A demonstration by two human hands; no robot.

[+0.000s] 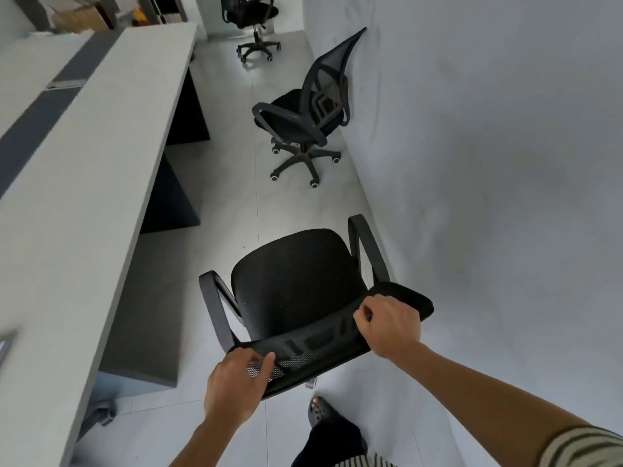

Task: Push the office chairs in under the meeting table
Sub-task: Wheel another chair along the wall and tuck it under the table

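Both hands are on the top edge of the mesh backrest [323, 345] of the nearest office chair [296, 281]. The left hand [232, 389] has its fingers [251, 360] curled over the rim at the backrest's left end, thumb pressed on the near face of the mesh. The right hand [391, 323] grips the rim further along toward the right end, its fingers closed around the edge. Just beyond the knuckles lies the black seat, flanked by two looped armrests.

This chair stands in the aisle, turned along it rather than facing the meeting table [84, 183], which runs along the left hand's side; the seat is not under the tabletop. Past the fingertips, further down the aisle, a second office chair [303, 116] sits against the white wall [488, 146] on the right hand's side, well apart from the table. A third office chair [253, 18] stands at the far end. Below the wrists, a foot in a dark clog [322, 412] rests on the pale tiled floor [236, 203].
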